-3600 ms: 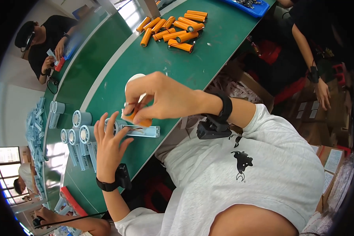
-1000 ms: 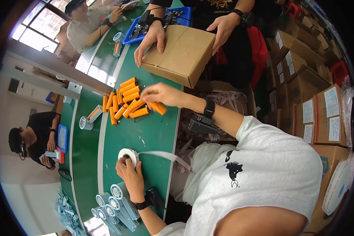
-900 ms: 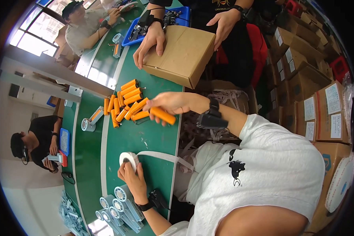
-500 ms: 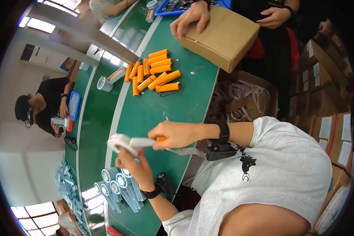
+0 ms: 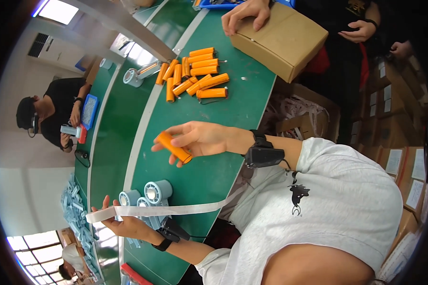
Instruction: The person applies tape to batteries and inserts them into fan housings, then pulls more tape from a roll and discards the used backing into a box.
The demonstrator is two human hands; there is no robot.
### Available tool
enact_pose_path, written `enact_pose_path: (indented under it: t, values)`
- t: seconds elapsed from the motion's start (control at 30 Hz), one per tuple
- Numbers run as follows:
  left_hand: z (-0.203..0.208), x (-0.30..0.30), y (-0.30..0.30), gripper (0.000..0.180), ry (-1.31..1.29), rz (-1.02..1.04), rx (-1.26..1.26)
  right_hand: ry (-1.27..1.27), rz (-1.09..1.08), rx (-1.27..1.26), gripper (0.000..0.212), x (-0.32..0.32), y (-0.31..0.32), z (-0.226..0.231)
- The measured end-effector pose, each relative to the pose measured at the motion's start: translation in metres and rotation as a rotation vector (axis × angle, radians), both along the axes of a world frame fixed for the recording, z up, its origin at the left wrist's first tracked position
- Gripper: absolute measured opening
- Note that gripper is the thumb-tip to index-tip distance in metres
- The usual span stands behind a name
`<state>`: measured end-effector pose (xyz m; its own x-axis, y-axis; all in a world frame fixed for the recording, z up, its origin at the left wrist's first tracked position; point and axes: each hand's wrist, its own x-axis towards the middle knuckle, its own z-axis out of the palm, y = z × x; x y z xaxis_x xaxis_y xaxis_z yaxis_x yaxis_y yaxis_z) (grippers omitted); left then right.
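My right hand (image 5: 199, 137) hangs over the green table and grips an orange battery (image 5: 175, 148) between thumb and fingers, tilted, one end toward me. Lower and to the left, my left hand (image 5: 128, 227) holds a roll of white tape (image 5: 101, 215), seen nearly edge-on. From it a strip of white tape (image 5: 185, 209) runs rightward past the table edge toward my waist. Beside and partly behind the left hand stand light-blue fan bodies (image 5: 158, 191) with round heads; strip and hand hide some. Several more orange batteries (image 5: 204, 70) lie in a loose group beyond my right hand.
A closed brown carton (image 5: 278, 40) sits at the table's far right, with another person's hand (image 5: 246, 16) on it. Across the table a person in black (image 5: 57, 114) works beside a blue tray (image 5: 89, 113). Light-blue parts (image 5: 73, 209) are heaped at left; stacked cartons (image 5: 390, 123) stand at right.
My hands were close together at the tape and have parted. The left has moved down and left with the roll, drawing out the strip; the right has turned, showing the battery.
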<state>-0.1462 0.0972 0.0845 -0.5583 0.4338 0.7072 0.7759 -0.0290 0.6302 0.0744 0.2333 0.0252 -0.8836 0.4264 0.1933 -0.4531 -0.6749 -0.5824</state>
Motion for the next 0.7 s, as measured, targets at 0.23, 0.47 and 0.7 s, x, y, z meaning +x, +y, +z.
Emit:
enact_pose_path:
  t: [0.23,0.47,0.7]
  values:
    - [-0.011,0.016,0.012,0.049,0.099,-0.096,-0.155,0.029,0.172,-0.021,0.053,0.004,-0.001,0.000]
    - [-0.021,0.038,0.019,0.042,0.133,-0.227,-0.256,-0.238,-0.324,0.624,0.068,0.002,-0.040,0.013]
    - [-0.028,0.055,0.020,0.039,0.485,-0.252,-0.311,-0.257,-0.433,0.423,0.045,-0.012,-0.044,0.024]
